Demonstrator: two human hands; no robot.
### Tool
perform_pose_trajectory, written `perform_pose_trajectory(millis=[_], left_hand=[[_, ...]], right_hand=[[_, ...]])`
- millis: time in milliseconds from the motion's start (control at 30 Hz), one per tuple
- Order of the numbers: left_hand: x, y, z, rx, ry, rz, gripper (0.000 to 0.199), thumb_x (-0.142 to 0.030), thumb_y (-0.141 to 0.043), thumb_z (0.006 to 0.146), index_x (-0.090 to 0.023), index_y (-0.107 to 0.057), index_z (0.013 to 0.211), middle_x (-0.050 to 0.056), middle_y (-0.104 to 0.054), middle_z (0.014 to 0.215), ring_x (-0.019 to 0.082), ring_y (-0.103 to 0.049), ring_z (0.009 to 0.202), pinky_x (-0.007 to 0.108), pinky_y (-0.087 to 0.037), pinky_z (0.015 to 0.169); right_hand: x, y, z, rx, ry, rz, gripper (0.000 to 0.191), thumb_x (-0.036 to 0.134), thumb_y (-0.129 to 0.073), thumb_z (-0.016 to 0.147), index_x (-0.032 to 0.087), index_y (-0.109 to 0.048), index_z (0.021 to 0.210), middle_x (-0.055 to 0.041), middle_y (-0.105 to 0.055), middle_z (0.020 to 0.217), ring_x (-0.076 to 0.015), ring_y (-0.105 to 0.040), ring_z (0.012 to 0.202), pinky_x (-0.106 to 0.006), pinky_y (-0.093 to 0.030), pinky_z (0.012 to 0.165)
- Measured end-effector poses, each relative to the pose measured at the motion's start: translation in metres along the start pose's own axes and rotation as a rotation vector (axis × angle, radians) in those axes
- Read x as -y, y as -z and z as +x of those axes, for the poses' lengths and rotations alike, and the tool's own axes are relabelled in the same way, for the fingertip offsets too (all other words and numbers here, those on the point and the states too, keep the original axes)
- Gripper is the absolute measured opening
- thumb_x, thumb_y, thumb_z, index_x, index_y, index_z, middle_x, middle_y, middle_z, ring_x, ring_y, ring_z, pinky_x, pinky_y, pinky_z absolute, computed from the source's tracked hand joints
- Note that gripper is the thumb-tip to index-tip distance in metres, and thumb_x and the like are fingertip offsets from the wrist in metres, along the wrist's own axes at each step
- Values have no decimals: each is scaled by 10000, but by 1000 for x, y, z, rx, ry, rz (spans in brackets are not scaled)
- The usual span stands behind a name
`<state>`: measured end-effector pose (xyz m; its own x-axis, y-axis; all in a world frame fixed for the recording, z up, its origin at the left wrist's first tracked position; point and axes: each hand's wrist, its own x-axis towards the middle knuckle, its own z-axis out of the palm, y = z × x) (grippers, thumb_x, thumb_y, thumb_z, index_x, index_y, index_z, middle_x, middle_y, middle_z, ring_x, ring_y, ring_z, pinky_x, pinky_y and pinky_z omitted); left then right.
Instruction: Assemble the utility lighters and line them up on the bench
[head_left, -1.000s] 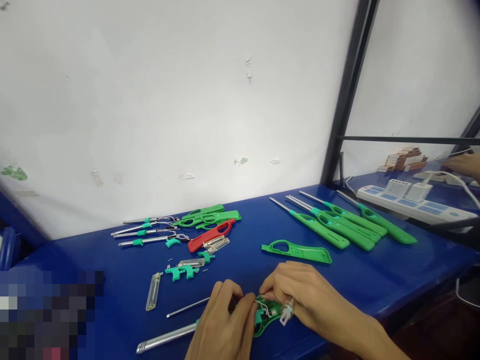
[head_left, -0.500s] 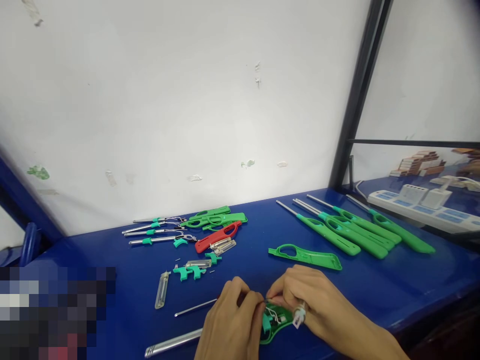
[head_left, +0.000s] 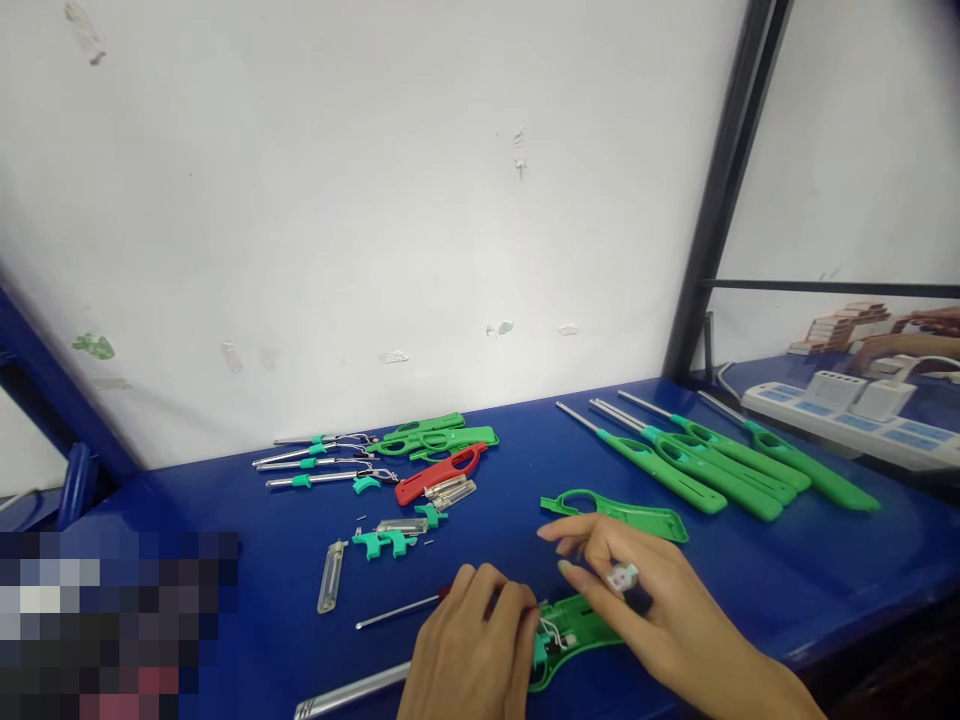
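Low in the middle, my left hand [head_left: 476,640] is closed over an opened gas lighter, whose metal tube [head_left: 356,690] sticks out to the left. To the right of these fingers shows the green half-shell [head_left: 585,625], with a teal trigger [head_left: 541,650] and white wires inside. Above the shell, my right hand [head_left: 637,590] has its thumb and forefinger apart. A clear lighter fuel tank [head_left: 621,577] is tucked in this hand, only its end showing. A thin screwdriver [head_left: 397,611] lies by my left hand, its handle partly covered. Beyond my right hand lies another green half-shell [head_left: 622,512].
Several assembled green lighters [head_left: 675,465] lie at the right. Tubes with wires [head_left: 322,465], green shells [head_left: 435,437], a red shell [head_left: 439,473], teal triggers [head_left: 384,543] and clear tanks [head_left: 330,577] lie left of centre. A power strip [head_left: 847,415] and a person's hand [head_left: 919,340] are beyond the frame post.
My right hand has lifted off the shell and shifted right and up, its thumb and forefinger now apart, tank still in it. My left hand stays on the lighter. A person's hand appears at far right.
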<state>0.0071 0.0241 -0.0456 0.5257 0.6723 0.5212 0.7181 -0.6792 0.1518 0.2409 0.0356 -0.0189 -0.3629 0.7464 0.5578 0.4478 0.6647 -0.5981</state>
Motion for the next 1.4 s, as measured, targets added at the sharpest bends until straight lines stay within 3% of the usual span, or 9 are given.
perform_pose_trajectory(millis=[100,467,567,733,967,1167,1400], left_hand=[[-1,1,0,3,3,-9,184,-109,-488,1080,-254,-602,1079,20,-705,977,233,-723,848,408,-634,826],[-8,9,-1,6,26,-24,217,-84,-464,1078,-245,-609,1075,15,-733,1004,232,-711,858,416,-621,859],[-10,10,-1,15,41,-30,206,-93,-476,1083,-249,-611,1085,11,-728,1001,233,-706,857,412,-619,851],[-12,10,0,2,66,-50,206,-107,-474,1092,-258,-614,1084,1,-724,999,231,-703,858,410,-604,856],[-14,13,2,-3,72,-44,208,-110,-469,1095,-259,-612,1072,-4,-725,984,228,-704,846,395,-595,833],[-10,12,1,-25,30,-11,204,-116,-452,1095,-261,-595,1098,-1,-726,970,226,-714,817,375,-601,794],[-5,13,1,-55,-110,102,274,-107,-375,1115,-240,-613,1141,30,-763,1037,225,-764,892,345,-632,811]], right_hand=[[-2,1,-1,5,-42,-1,240,245,-560,1094,277,-429,896,-51,-779,1238,-245,-730,1228,-358,-555,975],[-2,2,-4,-18,-12,-5,257,238,-542,1097,271,-442,862,-52,-790,1057,-256,-762,1076,-348,-560,853],[0,2,-4,-42,18,-14,273,238,-548,1090,267,-435,844,-40,-751,937,-242,-752,947,-338,-549,781],[2,3,-5,-95,102,-86,307,196,-554,1071,257,-400,813,12,-631,757,-165,-595,668,-306,-459,642],[4,4,-4,-147,126,-255,332,237,-575,1062,254,-389,788,55,-464,649,-137,-443,553,-299,-359,575],[8,7,-6,-46,36,-263,294,519,-579,1048,250,-518,946,9,-589,754,-189,-560,649,-311,-416,609],[11,9,-5,70,37,-239,303,389,-431,1146,235,-568,924,20,-634,729,-158,-568,630,-302,-380,663]])
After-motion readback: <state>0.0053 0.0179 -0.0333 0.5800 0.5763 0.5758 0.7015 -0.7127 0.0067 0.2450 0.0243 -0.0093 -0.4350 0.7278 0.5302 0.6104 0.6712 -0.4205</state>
